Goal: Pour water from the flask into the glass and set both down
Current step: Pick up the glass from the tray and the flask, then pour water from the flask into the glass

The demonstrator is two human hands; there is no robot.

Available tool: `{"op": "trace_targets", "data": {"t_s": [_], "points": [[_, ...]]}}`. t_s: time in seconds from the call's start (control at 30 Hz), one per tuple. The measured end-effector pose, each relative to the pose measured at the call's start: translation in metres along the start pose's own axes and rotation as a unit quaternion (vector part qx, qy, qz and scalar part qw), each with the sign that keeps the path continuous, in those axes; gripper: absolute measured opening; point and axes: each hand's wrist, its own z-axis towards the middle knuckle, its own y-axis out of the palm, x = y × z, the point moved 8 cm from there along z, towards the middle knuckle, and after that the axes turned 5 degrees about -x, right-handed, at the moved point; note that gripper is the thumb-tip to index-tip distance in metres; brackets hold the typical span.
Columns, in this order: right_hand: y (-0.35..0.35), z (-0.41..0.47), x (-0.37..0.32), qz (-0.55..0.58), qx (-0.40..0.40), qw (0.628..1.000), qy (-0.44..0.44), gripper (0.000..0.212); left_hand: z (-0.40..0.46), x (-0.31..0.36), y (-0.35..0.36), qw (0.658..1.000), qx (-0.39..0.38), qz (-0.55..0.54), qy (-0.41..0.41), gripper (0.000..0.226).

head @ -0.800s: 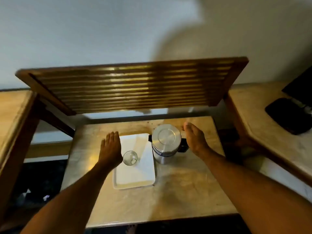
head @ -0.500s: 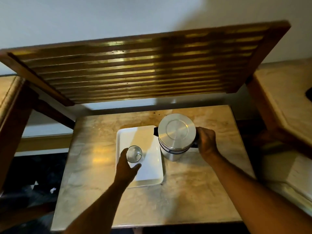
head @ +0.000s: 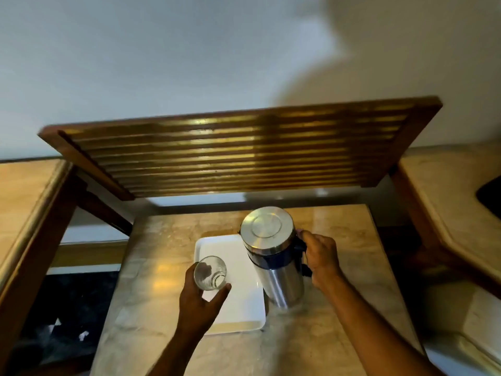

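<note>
In the head view, the left hand (head: 196,302) grips a clear drinking glass (head: 210,272), its fingers (head: 221,294) wrapped round the lower part of the glass. The glass is above the near-left part of a white rectangular tray (head: 238,313) and tips slightly, its open mouth facing up toward the camera. No water is visible in it.

The right hand (head: 322,260) is closed around the dark handle (head: 302,249) of a stainless-steel flask (head: 273,256), on the flask's right side. The flask stands close beside the tray's right edge, its round metal lid (head: 267,226) on, with a dark band below the lid. Whether its base touches the tabletop (head: 339,335) cannot be told; the body leans a little in this wide-angle picture.

The tray lies flat on the marbled tabletop. Behind it, a slatted wooden panel (head: 244,153) tilts up against a pale wall (head: 162,63). Similar marbled surfaces flank the tabletop on both sides.
</note>
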Motion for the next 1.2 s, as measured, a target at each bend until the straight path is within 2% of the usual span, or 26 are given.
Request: {"op": "trace_targets", "data": {"t_s": [0.1,0.27,0.43,0.57,0.77,0.93,1.1,1.2], "points": [[0.008,-0.029,-0.044,0.008,0.001,1.0,0.0,0.02,-0.005,0.036,-0.032,1.0,0.0,-0.006,0.014,0.071],[0.028,-0.093,-0.164,-0.003,-0.079,0.997,-0.013,0.036,-0.021,0.127,-0.09,0.997,-0.013,-0.053,0.055,0.072],[0.047,-0.178,-0.31,-0.003,-0.172,0.977,-0.125,0.041,-0.041,0.246,-0.157,0.985,-0.009,-0.078,0.151,0.065],[0.056,-0.234,-0.407,-0.016,-0.176,0.959,-0.221,0.047,-0.049,0.328,-0.207,0.969,0.024,-0.097,0.225,0.062],[0.071,-0.286,-0.508,-0.074,-0.135,0.937,-0.315,0.047,-0.063,0.398,-0.247,0.949,0.051,-0.093,0.296,0.056],[0.094,-0.314,-0.561,-0.22,-0.122,0.887,-0.387,0.029,-0.07,0.43,-0.261,0.941,0.075,-0.057,0.324,0.056],[0.118,-0.337,-0.594,-0.356,-0.131,0.808,-0.45,0.034,-0.069,0.439,-0.26,0.939,0.073,-0.031,0.334,0.061],[0.129,-0.343,-0.608,-0.438,-0.118,0.766,-0.456,0.032,-0.067,0.444,-0.255,0.933,0.069,-0.024,0.352,0.062]]}}
